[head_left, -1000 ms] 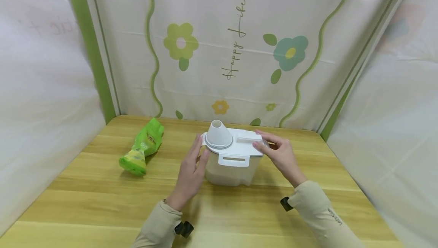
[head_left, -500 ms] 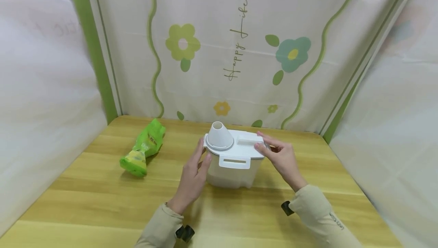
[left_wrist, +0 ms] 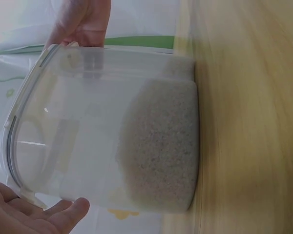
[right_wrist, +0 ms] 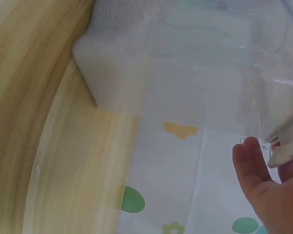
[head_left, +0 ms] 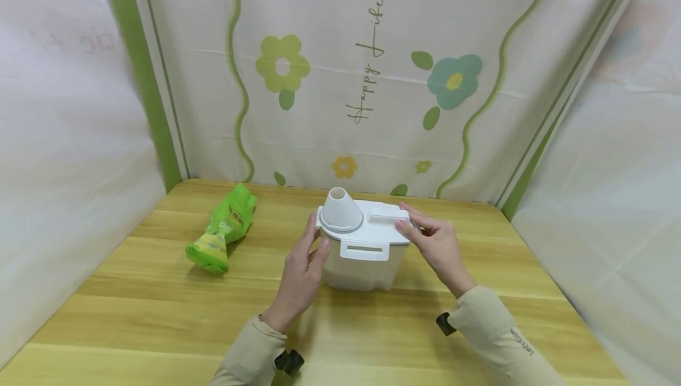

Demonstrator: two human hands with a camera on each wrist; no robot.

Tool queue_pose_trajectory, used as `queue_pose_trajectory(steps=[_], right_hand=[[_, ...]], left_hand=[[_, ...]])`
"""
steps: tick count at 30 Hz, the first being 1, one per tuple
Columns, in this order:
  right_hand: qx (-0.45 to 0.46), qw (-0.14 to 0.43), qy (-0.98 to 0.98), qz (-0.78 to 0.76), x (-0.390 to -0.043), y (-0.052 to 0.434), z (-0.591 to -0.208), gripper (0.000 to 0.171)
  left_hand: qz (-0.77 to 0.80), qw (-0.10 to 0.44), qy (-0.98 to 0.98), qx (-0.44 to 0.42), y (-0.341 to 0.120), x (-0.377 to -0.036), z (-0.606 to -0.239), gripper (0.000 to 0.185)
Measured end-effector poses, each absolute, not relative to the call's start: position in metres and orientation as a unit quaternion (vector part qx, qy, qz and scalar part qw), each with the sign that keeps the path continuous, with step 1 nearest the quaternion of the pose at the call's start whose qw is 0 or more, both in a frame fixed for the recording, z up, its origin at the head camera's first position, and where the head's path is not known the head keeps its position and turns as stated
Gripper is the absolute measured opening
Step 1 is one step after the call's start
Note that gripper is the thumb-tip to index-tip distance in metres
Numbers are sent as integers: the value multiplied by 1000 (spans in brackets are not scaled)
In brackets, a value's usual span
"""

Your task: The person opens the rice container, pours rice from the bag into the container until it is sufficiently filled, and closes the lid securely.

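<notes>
A translucent plastic storage box (head_left: 357, 275) stands upright on the table between my hands. Its white lid (head_left: 369, 233) carries a cone-shaped cap (head_left: 340, 213) at the left and a raised handle at the right. On the front, a white clip (head_left: 365, 256) juts out from the lid's edge. Pale grains (left_wrist: 161, 151) fill the box's lower part in the left wrist view. My left hand (head_left: 296, 279) grips the left end, fingers at the side clip, thumb along the front. At the right end my right hand (head_left: 440, 249) holds on, thumb on the lid, fingers round the end clip.
A bright green plastic bag (head_left: 226, 226), crumpled in the middle, lies left of the box on the wooden table (head_left: 175, 327). Behind stands a curtain (head_left: 330, 132) printed with flowers, and pale fabric walls (head_left: 601, 208) close off both sides.
Both hands keep their places at the ends of the box. Only a slight shift of the whole head view shows; box and bag stay where they were.
</notes>
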State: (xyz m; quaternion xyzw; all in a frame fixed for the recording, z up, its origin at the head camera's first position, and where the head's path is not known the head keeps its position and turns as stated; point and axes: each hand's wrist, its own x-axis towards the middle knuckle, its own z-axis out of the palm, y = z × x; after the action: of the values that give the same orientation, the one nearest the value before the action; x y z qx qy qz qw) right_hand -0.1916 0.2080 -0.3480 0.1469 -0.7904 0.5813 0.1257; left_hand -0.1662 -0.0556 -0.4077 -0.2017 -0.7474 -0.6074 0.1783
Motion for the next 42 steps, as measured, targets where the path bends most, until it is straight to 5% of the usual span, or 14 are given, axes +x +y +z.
queue_pose_trajectory(steps=[42], right_hand=[[133,131,-772,607,-191,202,-350,48]], left_hand=[[-615,155,-750,-187,-53,-145,-377,62]])
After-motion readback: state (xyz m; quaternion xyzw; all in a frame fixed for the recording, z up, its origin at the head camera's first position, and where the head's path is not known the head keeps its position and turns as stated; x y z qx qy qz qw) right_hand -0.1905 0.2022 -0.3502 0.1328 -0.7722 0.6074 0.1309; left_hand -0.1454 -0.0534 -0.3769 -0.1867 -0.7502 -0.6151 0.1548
